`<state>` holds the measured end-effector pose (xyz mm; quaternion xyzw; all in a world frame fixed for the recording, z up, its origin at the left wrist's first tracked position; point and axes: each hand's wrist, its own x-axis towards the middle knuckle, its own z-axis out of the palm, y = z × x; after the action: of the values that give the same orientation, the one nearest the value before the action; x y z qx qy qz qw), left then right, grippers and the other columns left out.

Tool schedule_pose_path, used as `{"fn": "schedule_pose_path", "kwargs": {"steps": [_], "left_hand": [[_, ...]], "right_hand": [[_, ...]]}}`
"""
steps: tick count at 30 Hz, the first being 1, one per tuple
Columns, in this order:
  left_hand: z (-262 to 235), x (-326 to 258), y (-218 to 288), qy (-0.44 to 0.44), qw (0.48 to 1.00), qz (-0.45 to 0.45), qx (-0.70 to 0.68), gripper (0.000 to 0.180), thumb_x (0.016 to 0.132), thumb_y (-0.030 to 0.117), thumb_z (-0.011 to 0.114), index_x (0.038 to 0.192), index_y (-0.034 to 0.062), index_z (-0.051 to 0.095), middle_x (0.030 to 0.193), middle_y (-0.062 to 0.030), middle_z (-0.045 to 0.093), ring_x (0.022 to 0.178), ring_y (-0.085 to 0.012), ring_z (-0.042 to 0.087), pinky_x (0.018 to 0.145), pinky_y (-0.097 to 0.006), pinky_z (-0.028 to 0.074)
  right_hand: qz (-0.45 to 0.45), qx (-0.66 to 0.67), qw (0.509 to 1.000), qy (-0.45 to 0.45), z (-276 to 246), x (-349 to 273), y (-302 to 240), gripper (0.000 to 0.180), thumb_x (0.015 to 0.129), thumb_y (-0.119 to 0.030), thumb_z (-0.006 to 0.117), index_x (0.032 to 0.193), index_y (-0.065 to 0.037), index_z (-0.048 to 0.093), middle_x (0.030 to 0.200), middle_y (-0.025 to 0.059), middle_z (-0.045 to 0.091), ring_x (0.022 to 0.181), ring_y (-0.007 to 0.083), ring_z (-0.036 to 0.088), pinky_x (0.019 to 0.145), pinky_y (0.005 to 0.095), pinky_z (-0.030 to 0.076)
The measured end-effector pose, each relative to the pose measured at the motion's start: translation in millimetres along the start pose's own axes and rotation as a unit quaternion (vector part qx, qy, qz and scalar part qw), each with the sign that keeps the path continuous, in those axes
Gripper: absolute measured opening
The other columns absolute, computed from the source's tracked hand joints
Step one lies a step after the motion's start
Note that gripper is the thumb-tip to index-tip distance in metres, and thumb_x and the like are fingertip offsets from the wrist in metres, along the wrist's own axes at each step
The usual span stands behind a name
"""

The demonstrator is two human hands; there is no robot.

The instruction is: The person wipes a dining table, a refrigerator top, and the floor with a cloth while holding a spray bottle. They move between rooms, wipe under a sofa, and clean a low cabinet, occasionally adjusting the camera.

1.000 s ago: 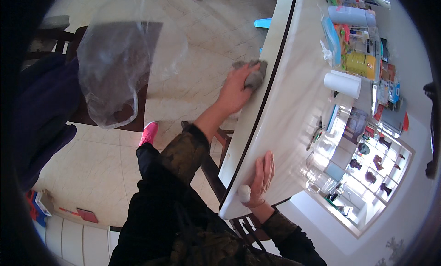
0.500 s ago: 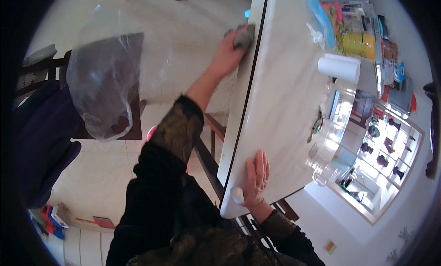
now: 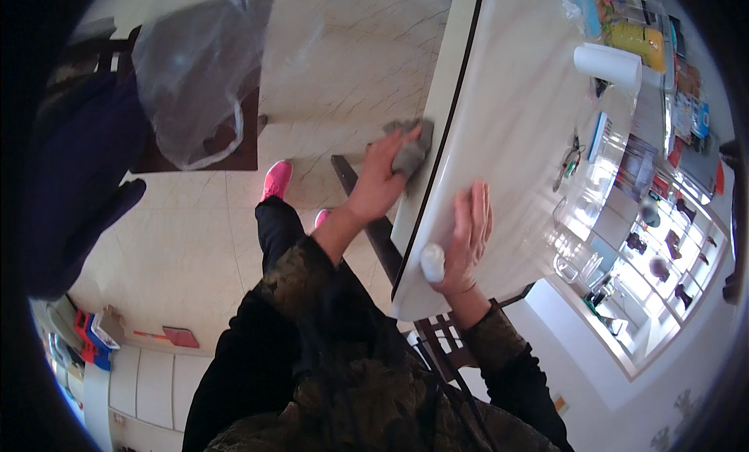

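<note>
My left hand [image 3: 378, 179] is closed around a grey cloth [image 3: 413, 154] and presses it against the pale side of the table [image 3: 515, 132], below the dark line along its edge. On the white tabletop, near its close corner, my right hand [image 3: 466, 237] lies flat with its fingers stretched out and nothing in it. A white wrapping [image 3: 432, 262] covers that hand's thumb.
Left of the table stands a dark chair with a clear plastic bag [image 3: 195, 77] and dark purple clothing [image 3: 82, 187]. A paper towel roll [image 3: 608, 66], a yellow container [image 3: 636, 45] and a glass mug [image 3: 576, 262] stand toward the table's far side. A pink shoe [image 3: 277, 179] shows on the floor.
My left hand has slid the grey cloth along the table's side, closer to me. My right hand stays flat on the tabletop. The whole view has shifted, and a pink shoe shows more fully.
</note>
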<state>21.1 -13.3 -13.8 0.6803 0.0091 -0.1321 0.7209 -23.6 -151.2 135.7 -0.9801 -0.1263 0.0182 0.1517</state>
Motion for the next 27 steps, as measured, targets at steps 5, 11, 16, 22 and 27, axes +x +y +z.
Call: {"fn": "schedule_pose_path", "kwargs": {"steps": [5,11,16,22,27], "left_hand": [[-1.0,-125.7,6.8,-0.062,0.995,-0.080,-0.010,0.078,0.070,-0.009,0.054,0.144,0.0144,0.053,0.140,-0.0198,0.053,0.132,-0.0448,0.042,0.114,-0.050,0.033],[-7.8,-170.7,10.2,-0.094,0.986,-0.045,0.127,0.061,0.080,-0.004,0.064,0.138,0.0142,0.058,0.142,-0.0182,0.053,0.133,-0.0472,0.040,0.114,-0.054,0.032],[-2.7,-178.5,9.4,-0.079,0.977,-0.058,0.189,0.071,0.071,-0.005,0.062,0.138,0.0184,0.058,0.141,-0.0123,0.055,0.131,-0.0493,0.041,0.108,-0.053,0.042],[-5.4,-144.8,-34.5,-0.150,0.930,-0.093,0.322,0.062,0.075,0.000,0.066,0.133,0.0205,0.061,0.142,-0.0036,0.055,0.130,-0.0432,0.045,0.106,-0.049,0.045],[-3.0,-132.5,-41.5,-0.189,0.920,-0.121,0.321,0.056,0.077,-0.003,0.062,0.127,0.0222,0.064,0.139,-0.0020,0.057,0.130,-0.0428,0.044,0.108,-0.048,0.044]], "right_hand": [[-0.007,0.021,1.000,0.012,3.7,-3.2,3.4,0.080,0.098,-0.061,0.042,0.149,0.001,0.037,0.158,0.0275,0.030,0.144,0.0448,0.032,0.116,0.0560,0.025],[-0.032,0.027,0.999,0.023,3.6,-2.9,3.4,0.078,0.098,-0.059,0.043,0.148,0.000,0.036,0.158,0.0267,0.029,0.146,0.0433,0.031,0.117,0.0545,0.022],[-0.045,0.016,0.998,0.028,5.4,-2.0,4.1,0.076,0.100,-0.059,0.041,0.149,-0.001,0.035,0.158,0.0265,0.029,0.145,0.0428,0.031,0.117,0.0537,0.022],[-0.025,0.002,1.000,0.018,4.6,-3.6,3.0,0.075,0.100,-0.057,0.041,0.150,-0.001,0.034,0.157,0.0267,0.030,0.145,0.0425,0.031,0.117,0.0542,0.023],[-0.043,-0.007,0.999,0.021,4.7,-2.2,3.8,0.073,0.101,-0.053,0.042,0.150,0.000,0.035,0.157,0.0282,0.030,0.144,0.0430,0.033,0.116,0.0546,0.024]]}}
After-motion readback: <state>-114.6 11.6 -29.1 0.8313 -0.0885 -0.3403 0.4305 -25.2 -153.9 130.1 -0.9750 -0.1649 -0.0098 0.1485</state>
